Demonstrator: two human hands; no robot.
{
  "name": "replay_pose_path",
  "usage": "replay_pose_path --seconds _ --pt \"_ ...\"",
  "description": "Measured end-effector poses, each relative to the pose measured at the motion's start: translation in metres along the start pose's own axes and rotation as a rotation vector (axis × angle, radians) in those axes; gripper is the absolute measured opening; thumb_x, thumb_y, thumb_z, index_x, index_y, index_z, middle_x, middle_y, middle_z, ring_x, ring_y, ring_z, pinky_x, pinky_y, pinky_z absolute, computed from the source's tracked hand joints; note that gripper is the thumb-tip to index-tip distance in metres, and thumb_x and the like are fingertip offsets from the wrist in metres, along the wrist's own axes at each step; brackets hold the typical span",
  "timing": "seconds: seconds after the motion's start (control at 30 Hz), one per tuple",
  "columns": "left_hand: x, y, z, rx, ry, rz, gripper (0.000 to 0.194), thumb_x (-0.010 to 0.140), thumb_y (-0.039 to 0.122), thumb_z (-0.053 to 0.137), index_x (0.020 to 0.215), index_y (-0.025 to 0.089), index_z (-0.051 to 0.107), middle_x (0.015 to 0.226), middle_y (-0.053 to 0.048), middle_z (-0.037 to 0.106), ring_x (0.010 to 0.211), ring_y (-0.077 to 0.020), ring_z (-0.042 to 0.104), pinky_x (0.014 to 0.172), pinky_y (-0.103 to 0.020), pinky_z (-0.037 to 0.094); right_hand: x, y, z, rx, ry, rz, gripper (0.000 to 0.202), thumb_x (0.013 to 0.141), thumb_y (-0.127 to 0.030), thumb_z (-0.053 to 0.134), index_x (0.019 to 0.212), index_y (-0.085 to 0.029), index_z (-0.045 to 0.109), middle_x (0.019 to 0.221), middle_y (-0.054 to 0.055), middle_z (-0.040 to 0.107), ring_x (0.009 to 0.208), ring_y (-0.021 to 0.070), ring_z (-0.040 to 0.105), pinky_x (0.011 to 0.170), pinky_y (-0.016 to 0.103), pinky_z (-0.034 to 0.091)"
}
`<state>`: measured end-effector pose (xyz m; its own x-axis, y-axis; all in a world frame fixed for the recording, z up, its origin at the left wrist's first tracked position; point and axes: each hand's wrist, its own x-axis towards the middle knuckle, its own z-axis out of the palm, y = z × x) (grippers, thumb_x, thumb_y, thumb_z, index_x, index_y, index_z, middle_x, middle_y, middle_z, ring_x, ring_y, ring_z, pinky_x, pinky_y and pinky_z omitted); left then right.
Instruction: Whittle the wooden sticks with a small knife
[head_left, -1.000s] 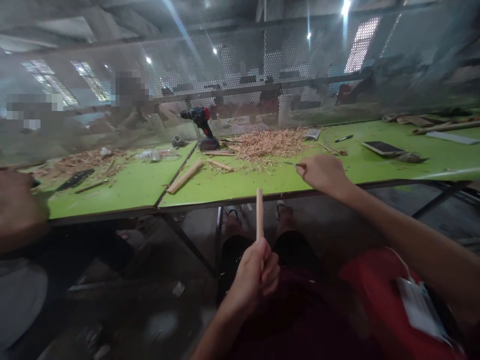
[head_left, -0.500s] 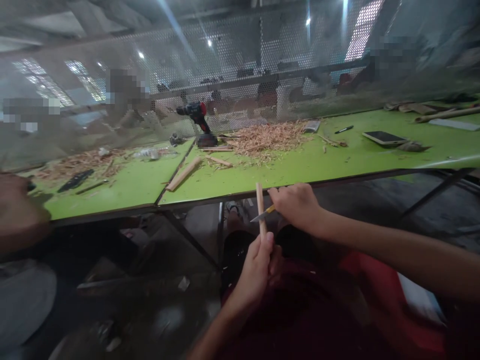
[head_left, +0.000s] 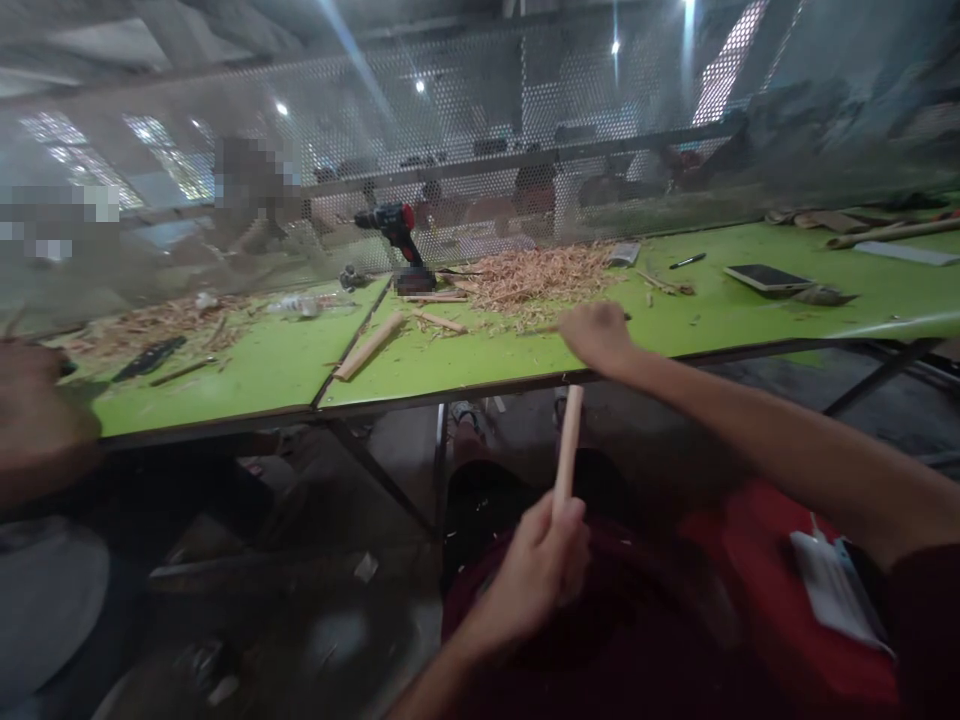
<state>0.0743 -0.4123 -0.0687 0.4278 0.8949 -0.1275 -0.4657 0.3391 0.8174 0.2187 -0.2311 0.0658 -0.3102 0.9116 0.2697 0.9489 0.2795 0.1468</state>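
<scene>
My left hand (head_left: 536, 560) is wrapped around the lower end of a pale wooden stick (head_left: 570, 440), which stands almost upright above my lap. My right hand (head_left: 600, 330) is a closed fist over the front part of the green table, blurred by motion. From its left side a thin knife blade (head_left: 546, 329) sticks out, faint against the table, and a dark end shows on the other side. Knife and stick are apart. Behind my right hand lies a heap of wood shavings (head_left: 536, 280).
A cordless drill (head_left: 397, 245) stands on the green table (head_left: 420, 370) by the mesh screen. Around it lie a split wood piece (head_left: 369, 347), a phone (head_left: 769, 277) and a pen (head_left: 688, 261). Another person's hand (head_left: 45, 420) is at the far left.
My right hand has lifted the knife off the stick and moved up and forward over the table. My left hand has shifted the stick to the right and slightly down.
</scene>
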Motion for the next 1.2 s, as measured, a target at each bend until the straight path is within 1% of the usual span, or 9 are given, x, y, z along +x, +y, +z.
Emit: replay_pose_path --seconds 0.1,0.2,0.33,0.43,0.53,0.73,0.83,1.0,1.2 --pt "0.000 -0.002 -0.001 -0.078 -0.062 -0.023 0.061 0.091 0.074 0.079 0.081 0.026 0.043 0.050 0.012 0.035 0.039 -0.0050 0.020 0.038 -0.020 0.016 0.007 0.028 -0.013 -0.074 -0.018 0.186 0.038 0.106 -0.005 0.046 0.112 0.006 0.082 0.101 0.027 0.079 0.089 0.0227 0.073 0.073 0.030 0.039" --pt "0.007 0.008 -0.002 -0.148 -0.067 0.021 0.063 0.091 0.073 0.079 0.076 0.025 0.041 0.048 0.012 0.032 0.039 -0.0049 0.016 0.037 -0.019 0.015 -0.014 0.030 -0.021 -0.056 -0.071 0.212 0.036 0.110 -0.017 0.053 0.119 -0.005 0.085 0.107 0.024 0.081 0.089 0.0239 0.072 0.071 0.030 0.037" --pt "0.008 0.022 0.004 -0.241 -0.119 -0.017 0.063 0.091 0.072 0.080 0.076 0.025 0.042 0.047 0.012 0.029 0.040 -0.0044 0.013 0.037 -0.017 0.016 -0.063 -0.005 -0.016 -0.030 -0.160 0.082 0.032 0.109 -0.024 0.056 0.110 -0.019 0.088 0.095 0.015 0.083 0.081 0.0235 0.072 0.066 0.030 0.036" --pt "0.003 0.027 0.010 -0.263 -0.172 -0.047 0.066 0.086 0.075 0.083 0.075 0.025 0.041 0.045 0.012 0.030 0.038 -0.0046 0.013 0.034 -0.016 0.018 -0.088 -0.034 -0.005 -0.032 -0.230 -0.058 0.030 0.107 -0.021 0.057 0.100 -0.018 0.086 0.088 0.012 0.083 0.073 0.0224 0.072 0.062 0.030 0.035" --pt "-0.002 0.029 0.011 -0.241 -0.145 -0.060 0.069 0.084 0.079 0.083 0.078 0.025 0.041 0.045 0.013 0.032 0.038 -0.0052 0.014 0.034 -0.016 0.022 -0.099 -0.048 0.003 -0.010 -0.170 -0.125 0.031 0.107 -0.017 0.055 0.096 -0.016 0.084 0.086 0.012 0.083 0.068 0.0216 0.071 0.059 0.030 0.034" --pt "-0.002 0.021 0.009 -0.217 -0.190 0.035 0.063 0.093 0.078 0.074 0.081 0.025 0.041 0.047 0.013 0.032 0.037 -0.0053 0.015 0.034 -0.016 0.026 -0.099 -0.047 -0.002 -0.019 -0.107 -0.167 0.031 0.106 -0.011 0.052 0.098 -0.014 0.082 0.089 0.013 0.084 0.073 0.0239 0.074 0.061 0.032 0.035" --pt "0.003 0.015 0.008 -0.175 -0.133 0.049 0.062 0.094 0.077 0.073 0.081 0.025 0.043 0.049 0.013 0.033 0.039 -0.0047 0.014 0.036 -0.015 0.026 -0.091 -0.045 -0.002 -0.042 -0.084 -0.167 0.032 0.105 -0.006 0.050 0.103 -0.012 0.081 0.094 0.014 0.085 0.079 0.0249 0.077 0.067 0.033 0.040" --pt "0.012 0.010 -0.001 -0.105 -0.074 0.056 0.068 0.090 0.083 0.072 0.077 0.026 0.037 0.047 0.014 0.028 0.039 -0.0052 0.011 0.034 -0.017 0.022 -0.072 -0.044 0.015 -0.043 -0.087 -0.174 0.032 0.103 -0.004 0.050 0.109 -0.011 0.080 0.094 0.016 0.084 0.080 0.0249 0.077 0.068 0.033 0.042" --pt "0.011 0.017 -0.003 -0.070 0.021 0.040 0.073 0.081 0.087 0.077 0.077 0.026 0.037 0.047 0.015 0.026 0.040 -0.0047 0.011 0.034 -0.017 0.021 -0.059 -0.044 0.018 -0.002 -0.086 -0.198 0.039 0.107 -0.007 0.043 0.116 -0.011 0.080 0.101 0.018 0.085 0.087 0.0268 0.079 0.072 0.033 0.046"
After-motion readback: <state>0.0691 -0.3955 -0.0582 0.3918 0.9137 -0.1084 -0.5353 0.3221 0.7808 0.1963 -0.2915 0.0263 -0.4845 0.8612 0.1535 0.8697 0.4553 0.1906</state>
